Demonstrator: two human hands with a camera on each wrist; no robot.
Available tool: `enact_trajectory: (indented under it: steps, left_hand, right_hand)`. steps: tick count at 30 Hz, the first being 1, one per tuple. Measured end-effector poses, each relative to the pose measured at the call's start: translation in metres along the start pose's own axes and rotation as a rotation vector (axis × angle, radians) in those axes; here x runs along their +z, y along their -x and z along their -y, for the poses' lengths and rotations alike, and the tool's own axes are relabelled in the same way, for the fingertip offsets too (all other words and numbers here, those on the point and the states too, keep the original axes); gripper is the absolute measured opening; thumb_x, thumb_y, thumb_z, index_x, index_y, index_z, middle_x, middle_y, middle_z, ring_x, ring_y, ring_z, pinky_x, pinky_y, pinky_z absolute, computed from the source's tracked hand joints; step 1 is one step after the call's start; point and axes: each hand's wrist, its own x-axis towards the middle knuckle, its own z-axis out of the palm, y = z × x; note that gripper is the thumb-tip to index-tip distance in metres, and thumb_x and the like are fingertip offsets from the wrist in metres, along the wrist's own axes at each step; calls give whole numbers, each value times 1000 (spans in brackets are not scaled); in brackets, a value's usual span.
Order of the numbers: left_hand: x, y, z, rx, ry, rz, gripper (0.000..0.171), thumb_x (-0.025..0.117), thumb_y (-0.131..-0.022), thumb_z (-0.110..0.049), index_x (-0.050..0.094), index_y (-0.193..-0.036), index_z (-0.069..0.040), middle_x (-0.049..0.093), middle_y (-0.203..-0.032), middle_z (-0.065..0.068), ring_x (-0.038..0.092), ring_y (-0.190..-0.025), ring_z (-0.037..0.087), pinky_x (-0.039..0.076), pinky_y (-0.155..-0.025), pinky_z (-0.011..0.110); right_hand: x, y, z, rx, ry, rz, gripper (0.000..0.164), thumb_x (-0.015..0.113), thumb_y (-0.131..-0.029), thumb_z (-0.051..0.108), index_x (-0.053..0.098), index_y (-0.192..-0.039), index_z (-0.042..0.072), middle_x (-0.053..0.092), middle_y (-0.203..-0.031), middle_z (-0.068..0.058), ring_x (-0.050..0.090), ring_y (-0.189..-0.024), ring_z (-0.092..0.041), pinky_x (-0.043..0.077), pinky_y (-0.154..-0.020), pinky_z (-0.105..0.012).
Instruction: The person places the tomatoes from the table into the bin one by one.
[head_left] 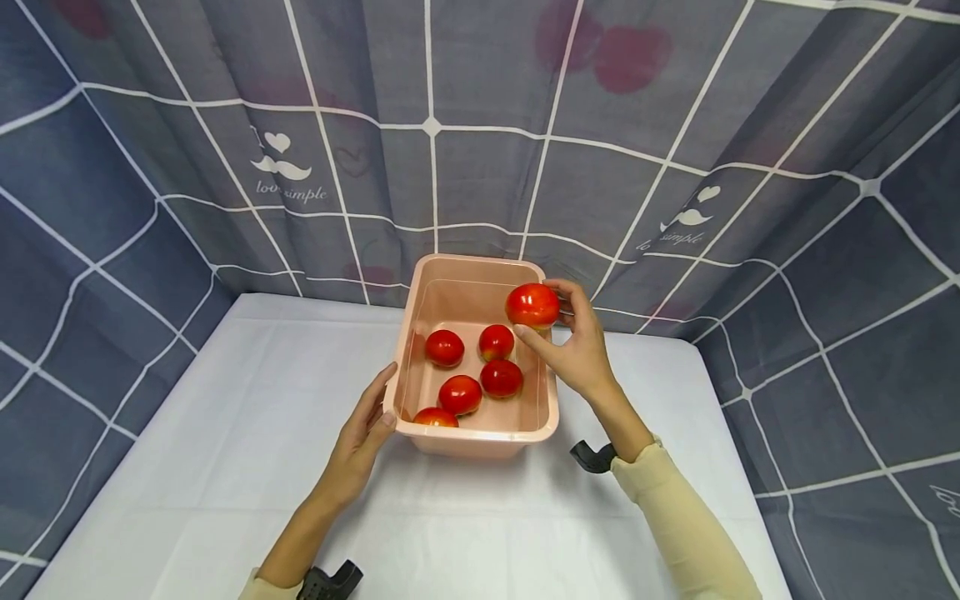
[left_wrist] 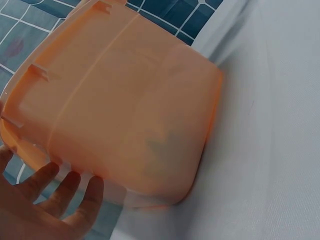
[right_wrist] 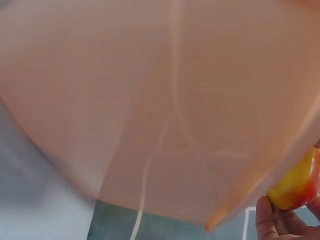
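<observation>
A pale pink plastic bin [head_left: 480,435] stands on the white table with several shiny red apples [head_left: 460,394] on its floor. Over the bin's far right corner, my right hand [head_left: 573,342] holds a larger apple [head_left: 532,305] between thumb and fingers; in the right wrist view this apple [right_wrist: 295,185] shows a yellow and red skin. My left hand [head_left: 360,446] grips the bin's near left rim, its thumb at the front corner. The left wrist view has the fingertips [left_wrist: 92,192] against the bin's outer wall [left_wrist: 130,110].
A white cloth [head_left: 225,467] covers the table around the bin. Behind it and at both sides hangs a grey-blue curtain [head_left: 480,175] with white grid lines, close to the bin's far end. Black straps [head_left: 330,581] sit on both wrists.
</observation>
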Motion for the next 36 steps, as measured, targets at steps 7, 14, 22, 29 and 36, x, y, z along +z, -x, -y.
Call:
enact_trajectory:
  steps: [7,14,22,29,36]
  left_hand:
    - [1,0,-1,-4,5,1,64,45,-114,-12,27,-172,-30,25,-180,-3,35,-159,0,38,-120,12]
    - [1,0,0,11,5,3,64,45,-114,-10,27,-172,-29,25,-180,-1,34,-161,4,35,-122,10]
    - [1,0,0,3,-4,0,63,46,-114,-12,27,-172,-29,25,-180,-1,34,-161,9,36,-121,11]
    - [0,0,0,3,-3,-3,64,45,-114,-11,27,-172,-30,25,-180,-2,34,-160,1,35,-122,10]
    - [0,1,-3,-2,-10,-1,63,45,-114,-12,27,-172,-30,25,-180,-3,36,-159,1,37,-121,11]
  right_hand:
    - [6,-4,-2,18,24,44,74,92,-84,23,54,-148,16,65,-138,-6,61,-122,-22,53,-103,-40]
    - [11,-3,-4,25,50,90,71,90,-86,30,54,-147,20,64,-139,-3,61,-122,-23,53,-103,-46]
    - [19,-3,-3,38,87,164,75,91,-85,33,53,-148,17,63,-141,-2,64,-124,-24,58,-103,-46]
    - [25,-6,0,46,119,268,74,91,-85,34,52,-148,31,63,-137,3,63,-125,-20,61,-103,-51]
    - [29,-10,1,15,158,315,70,91,-86,40,54,-145,35,66,-133,8,70,-111,-21,62,-97,-47]
